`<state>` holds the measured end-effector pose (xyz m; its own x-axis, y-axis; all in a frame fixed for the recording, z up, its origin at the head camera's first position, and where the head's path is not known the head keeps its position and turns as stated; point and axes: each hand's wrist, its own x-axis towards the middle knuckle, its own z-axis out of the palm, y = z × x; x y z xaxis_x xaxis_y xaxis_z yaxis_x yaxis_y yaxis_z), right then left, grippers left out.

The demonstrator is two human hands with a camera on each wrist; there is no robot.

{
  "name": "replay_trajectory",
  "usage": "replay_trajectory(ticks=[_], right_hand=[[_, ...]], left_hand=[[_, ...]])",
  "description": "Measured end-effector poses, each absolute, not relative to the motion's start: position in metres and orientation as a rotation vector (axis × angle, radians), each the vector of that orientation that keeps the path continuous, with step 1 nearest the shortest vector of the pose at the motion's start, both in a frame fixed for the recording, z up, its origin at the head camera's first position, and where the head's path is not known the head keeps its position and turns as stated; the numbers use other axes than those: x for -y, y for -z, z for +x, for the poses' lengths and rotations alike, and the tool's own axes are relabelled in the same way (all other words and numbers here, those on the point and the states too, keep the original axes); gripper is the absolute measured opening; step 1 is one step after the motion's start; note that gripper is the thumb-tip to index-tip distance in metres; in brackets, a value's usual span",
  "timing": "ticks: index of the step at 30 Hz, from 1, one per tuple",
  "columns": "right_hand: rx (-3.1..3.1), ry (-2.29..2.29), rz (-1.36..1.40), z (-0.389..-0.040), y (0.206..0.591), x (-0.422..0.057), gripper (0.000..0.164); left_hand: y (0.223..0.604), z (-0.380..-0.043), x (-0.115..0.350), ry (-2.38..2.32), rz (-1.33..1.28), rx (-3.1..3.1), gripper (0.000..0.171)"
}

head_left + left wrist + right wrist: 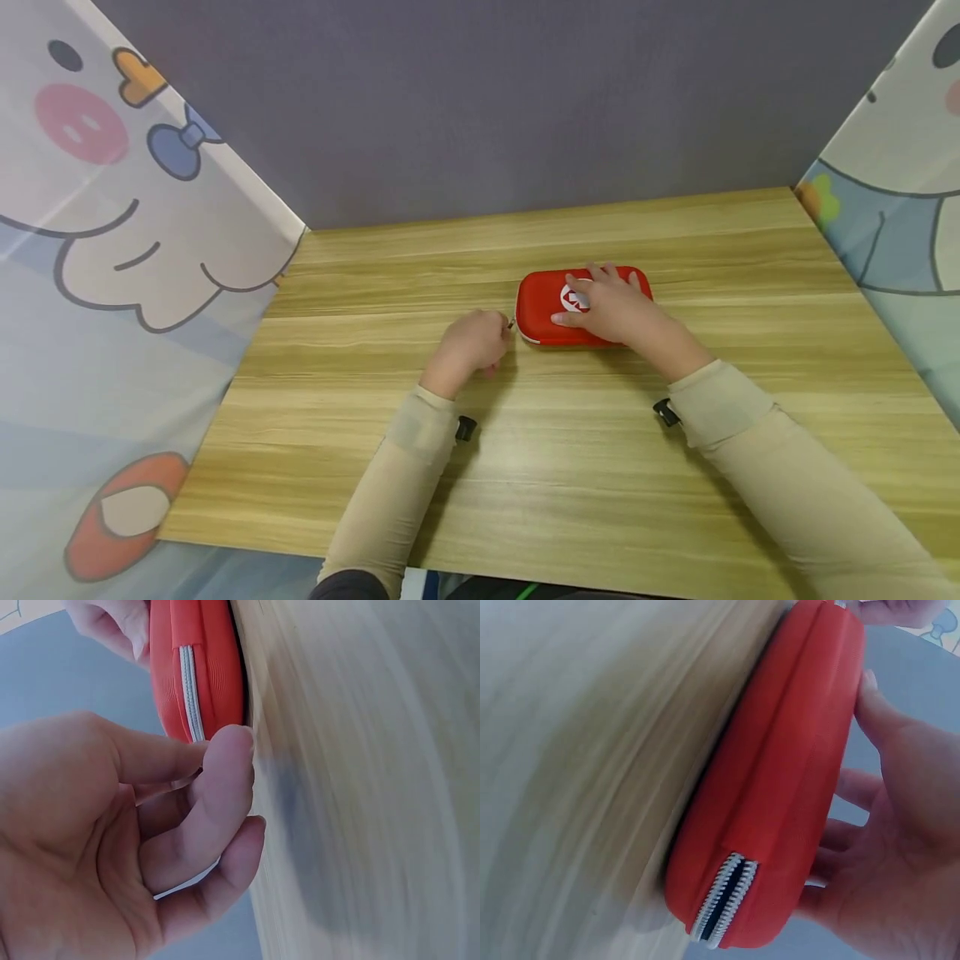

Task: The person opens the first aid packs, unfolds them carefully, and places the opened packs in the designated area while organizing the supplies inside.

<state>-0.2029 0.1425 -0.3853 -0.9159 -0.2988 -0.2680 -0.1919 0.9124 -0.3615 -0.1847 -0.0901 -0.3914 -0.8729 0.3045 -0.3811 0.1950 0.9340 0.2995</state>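
A red hard-shell zip case [537,310] with a round white emblem [572,298] lies flat on the wooden table. At its left end, my left hand [474,340] pinches the small zipper pull between thumb and index finger; the fingertips mostly cover the pull. Beside those fingertips in the left wrist view runs a light grey zipper [190,690]. My right hand [617,310] rests on the case's lid with its fingers spread. Seen from the right wrist, the zipper teeth [726,900] at the other end stand apart, with a dark gap between them.
The wooden table [570,483] extends around the case on all sides. Behind it stands a grey panel [525,108], and cartoon-printed cloths [135,367] hang at the left and right.
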Motion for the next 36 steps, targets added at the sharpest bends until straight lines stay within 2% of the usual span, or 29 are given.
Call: replay_trajectory(ticks=[14, 36], right_hand=[[-2.805, 0.490, -0.225, -0.210, 0.393, -0.139, 0.085], [-2.796, 0.468, -0.224, -0.209, 0.388, -0.136, 0.085]], left_hand=[[0.394, -0.184, 0.083, -0.341, 0.360, -2.689, 0.034], [0.394, -0.172, 0.083, -0.367, 0.403, -2.691, 0.035]])
